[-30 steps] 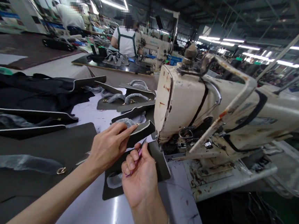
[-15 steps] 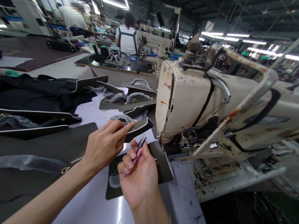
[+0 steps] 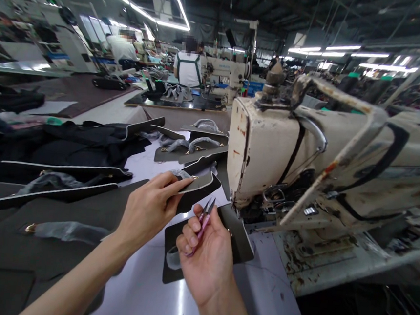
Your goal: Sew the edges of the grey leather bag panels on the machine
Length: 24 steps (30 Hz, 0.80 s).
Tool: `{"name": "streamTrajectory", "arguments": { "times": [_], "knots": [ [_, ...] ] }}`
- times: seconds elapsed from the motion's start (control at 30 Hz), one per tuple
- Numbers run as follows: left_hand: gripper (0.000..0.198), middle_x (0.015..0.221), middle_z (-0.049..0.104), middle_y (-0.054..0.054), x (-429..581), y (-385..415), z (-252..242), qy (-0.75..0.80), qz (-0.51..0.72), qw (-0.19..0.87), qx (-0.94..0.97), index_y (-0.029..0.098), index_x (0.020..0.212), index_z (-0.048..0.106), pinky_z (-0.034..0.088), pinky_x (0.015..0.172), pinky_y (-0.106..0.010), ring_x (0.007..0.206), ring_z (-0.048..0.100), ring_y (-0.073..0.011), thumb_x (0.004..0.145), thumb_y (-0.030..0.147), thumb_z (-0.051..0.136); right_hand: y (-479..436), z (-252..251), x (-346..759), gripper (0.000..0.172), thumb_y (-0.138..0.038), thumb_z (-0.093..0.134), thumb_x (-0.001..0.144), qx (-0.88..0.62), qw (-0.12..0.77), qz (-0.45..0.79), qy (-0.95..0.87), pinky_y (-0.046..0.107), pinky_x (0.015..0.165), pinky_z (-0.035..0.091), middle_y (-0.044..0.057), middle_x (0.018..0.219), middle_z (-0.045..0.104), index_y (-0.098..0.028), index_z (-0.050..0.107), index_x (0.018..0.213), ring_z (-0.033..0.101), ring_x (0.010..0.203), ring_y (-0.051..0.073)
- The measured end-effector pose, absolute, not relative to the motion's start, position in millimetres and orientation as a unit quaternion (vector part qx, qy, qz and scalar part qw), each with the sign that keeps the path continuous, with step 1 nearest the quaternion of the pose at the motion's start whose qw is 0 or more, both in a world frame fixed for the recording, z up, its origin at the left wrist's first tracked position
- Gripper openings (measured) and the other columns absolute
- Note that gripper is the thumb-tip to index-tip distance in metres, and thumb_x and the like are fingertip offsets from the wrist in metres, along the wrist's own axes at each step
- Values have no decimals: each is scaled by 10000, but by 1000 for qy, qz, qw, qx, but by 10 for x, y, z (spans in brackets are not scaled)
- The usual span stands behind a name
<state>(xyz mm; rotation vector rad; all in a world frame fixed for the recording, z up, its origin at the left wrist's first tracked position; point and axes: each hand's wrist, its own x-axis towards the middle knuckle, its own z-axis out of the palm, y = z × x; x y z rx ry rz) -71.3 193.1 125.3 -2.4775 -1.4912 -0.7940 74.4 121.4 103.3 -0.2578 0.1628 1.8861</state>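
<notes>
The right hand [image 3: 204, 260] curls its fingers together around pink-handled snips [image 3: 204, 224]. The left hand [image 3: 148, 211] keeps its fingers together, clamped on a dark leather panel [image 3: 202, 188], just beside an old sewing machine [image 3: 280, 154].

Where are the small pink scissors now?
In the head view, the small pink scissors are in the right hand, over a dark panel, just left of the sewing machine.
</notes>
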Motion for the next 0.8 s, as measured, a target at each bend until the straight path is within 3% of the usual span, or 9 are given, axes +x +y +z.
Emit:
{"name": "streamTrajectory", "arguments": {
  "times": [0.23,0.47,0.57,0.67,0.8],
  "knots": [
    [328,972,634,-10,-673,1929,1206,-497,-257,94,-823,277,1289,660,438,665,-273,850,626,-160,985,256,539,1201,1062,749,436,-422,367,1080,-112,571,809,84,181,446,238,-45,634,440,-106,658,1009,326,436,52],
    [313,951,623,-8,-697,1925,1278,-500,-276,47,-819,269,1252,683,443,681,-279,785,608,-148,993,305,509,1397,1109,819,317,-318,447,1063,-150,601,780,87,179,418,206,-69,572,407,-136,603,856,279,408,50],
    [252,862,603,-3,-763,1937,1374,-529,-314,-90,-783,241,1022,742,428,634,-274,723,580,-145,960,410,566,1281,1088,861,262,-353,586,998,-148,590,793,41,178,417,186,-77,552,411,-136,622,856,253,407,44],
    [291,802,615,-10,-824,1929,1481,-545,-360,-306,-693,201,805,695,461,613,-262,714,595,-165,875,483,675,1075,1056,931,344,-462,737,876,-139,530,836,-20,171,426,182,-75,543,440,-126,663,876,240,405,28],
    [353,798,700,-33,-866,1886,1594,-545,-391,-535,-513,200,948,679,557,608,-328,702,689,-243,758,469,806,869,1011,1112,476,-602,766,801,-139,483,856,-119,198,421,168,-67,494,435,-130,711,824,229,377,29]
  ]
}}
